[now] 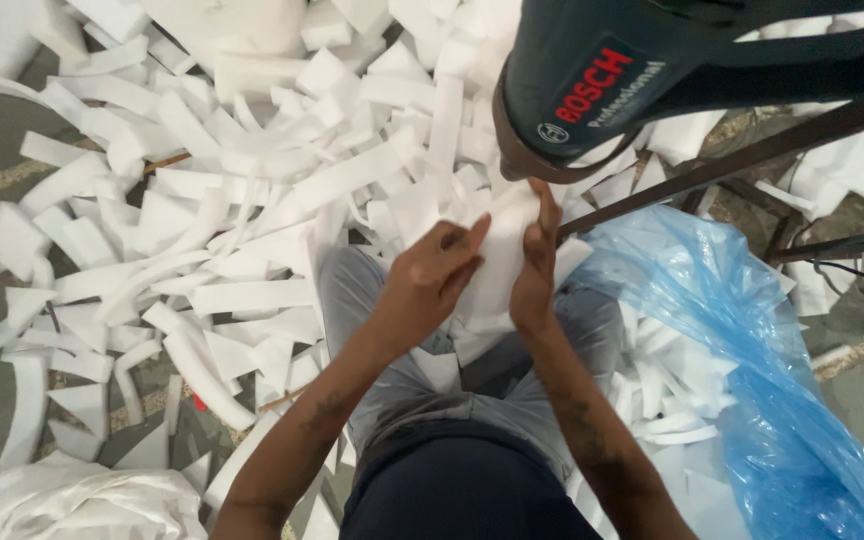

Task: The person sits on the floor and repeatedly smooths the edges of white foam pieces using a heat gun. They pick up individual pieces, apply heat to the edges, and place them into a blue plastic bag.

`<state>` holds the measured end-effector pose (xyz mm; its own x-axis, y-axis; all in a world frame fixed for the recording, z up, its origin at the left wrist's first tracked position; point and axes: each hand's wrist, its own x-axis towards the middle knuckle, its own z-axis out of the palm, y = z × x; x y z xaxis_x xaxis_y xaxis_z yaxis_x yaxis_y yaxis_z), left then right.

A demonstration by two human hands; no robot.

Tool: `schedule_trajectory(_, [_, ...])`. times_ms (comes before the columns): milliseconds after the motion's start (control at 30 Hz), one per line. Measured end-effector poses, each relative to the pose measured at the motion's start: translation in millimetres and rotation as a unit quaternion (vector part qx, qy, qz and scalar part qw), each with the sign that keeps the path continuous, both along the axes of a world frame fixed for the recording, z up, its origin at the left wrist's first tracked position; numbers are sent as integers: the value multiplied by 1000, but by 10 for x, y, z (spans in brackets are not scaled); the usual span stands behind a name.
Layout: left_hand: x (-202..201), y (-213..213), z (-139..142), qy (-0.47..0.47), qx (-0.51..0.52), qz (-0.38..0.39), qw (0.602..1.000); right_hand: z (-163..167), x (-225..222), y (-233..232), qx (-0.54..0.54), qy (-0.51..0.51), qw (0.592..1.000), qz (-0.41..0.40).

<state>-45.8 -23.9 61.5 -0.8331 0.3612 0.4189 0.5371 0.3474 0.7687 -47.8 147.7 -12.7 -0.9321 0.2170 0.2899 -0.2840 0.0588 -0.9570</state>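
Both my hands grip one white foam piece [497, 262] in front of my lap. My left hand [430, 280] clasps its left side with the thumb on top. On the foam's right edge sits my right hand [535, 268], fingers stretched up toward the nozzle of a dark blue-green heat tool [592, 80]. That tool hangs fixed at the top right, its round mouth just above the foam. My grey trousers [372, 300] show under the hands.
White foam strips and offcuts [212, 200] cover the floor left and ahead. A blue plastic bag [752, 380] with foam pieces lies at the right. Dark metal bars [752, 150] cross at the upper right. A white sack [72, 500] sits at the bottom left.
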Motion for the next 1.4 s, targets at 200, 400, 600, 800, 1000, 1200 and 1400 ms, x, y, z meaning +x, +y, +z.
schedule_trajectory(200, [321,7,-311,13,-29,-34,999,-342,408,-4,71,18,996,-44])
schedule_trajectory(400, [93,44,-766,-213,-10,16,977,-796,313,188,-179,-118,977,4])
schedule_trajectory(600, [88,84,-1158,-340,-18,83,937,-1285,775,375,-134,-291,944,76])
schedule_trajectory(800, [62,-82,-1757,-279,-55,110,952,-1313,1239,758,-523,-312,787,101])
schedule_trajectory(1000, [-23,-402,-2245,-377,-160,94,907,-276,1924,2406,-597,131,765,200])
schedule_trajectory(1200, [94,-231,-2323,-165,-159,-33,973,154,1757,2505,-517,236,758,320])
schedule_trajectory(1400, [181,115,-2303,-356,-190,36,914,-1023,395,1328,130,-295,946,-44])
